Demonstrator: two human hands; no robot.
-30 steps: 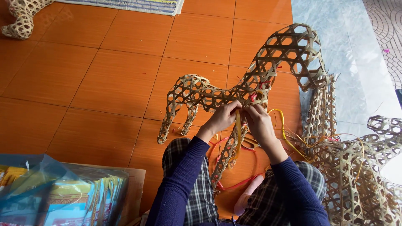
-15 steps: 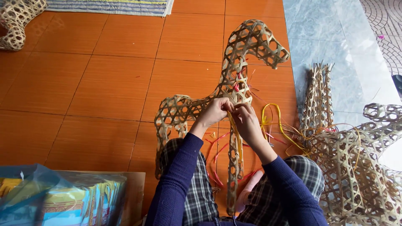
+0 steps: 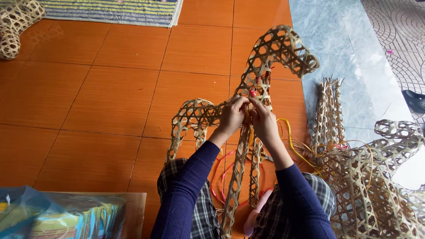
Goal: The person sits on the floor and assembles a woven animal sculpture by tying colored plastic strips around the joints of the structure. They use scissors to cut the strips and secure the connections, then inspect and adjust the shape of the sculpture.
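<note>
An open-weave bamboo animal figure (image 3: pixel 270 57) stands on the orange tiled floor in front of me, head up at the top right, legs hanging toward my lap. My left hand (image 3: pixel 232 116) pinches the weave at the figure's chest. My right hand (image 3: pixel 263 121) grips the same spot from the right, fingers closed on the strips beside a small red tie (image 3: pixel 253 92). Both sleeves are dark blue. Yellow strips (image 3: pixel 290 137) and red strips (image 3: pixel 221 177) trail down by my checked trousers.
A second woven bamboo figure (image 3: pixel 376 177) lies at the right, with a bundle of upright woven legs (image 3: pixel 330 110). Another woven piece (image 3: pixel 15 22) sits at the top left beside a striped mat (image 3: pixel 110 11). A plastic-wrapped box (image 3: pixel 53 217) is at the bottom left.
The figure has been tilted more upright and shifted toward the centre of view. Both hands stayed together on its chest.
</note>
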